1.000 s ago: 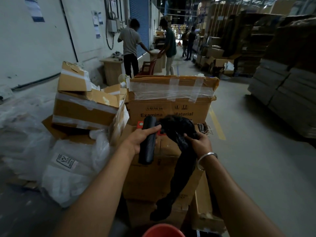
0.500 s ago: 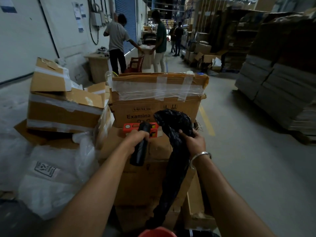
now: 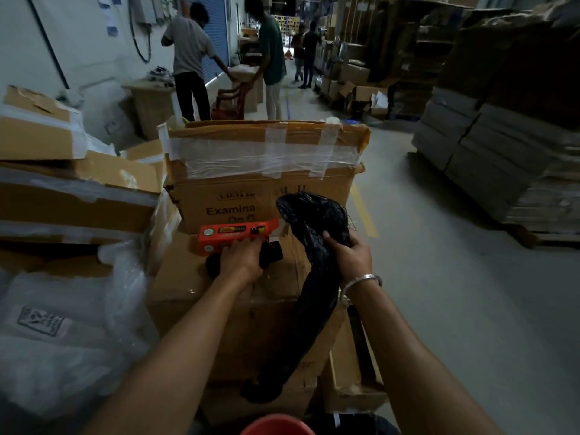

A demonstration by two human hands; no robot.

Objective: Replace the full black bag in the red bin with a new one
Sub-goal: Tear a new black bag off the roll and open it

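- The left hand [image 3: 241, 262] is lower now. A moment ago it held the roll of black bags [image 3: 270, 254] up in the air. Now the roll lies flat on top of the brown box [image 3: 219, 309], just in front of the orange pack [image 3: 233, 235].
- The left grip is still curled over the roll, so it has not let go yet.
- The right hand [image 3: 348, 257] has not moved much. Its grip stays tight on the new black bag [image 3: 314, 296], which hangs down long and loose in front of the box.
- The red bin [image 3: 276, 426] peeks in at the bottom edge, right under the hanging bag. The full bag cannot be seen here.
- I think this means the roll is being put away. One new bag is pulled off and ready.
- Next the left hand can let go and help open the new bag for the bin.
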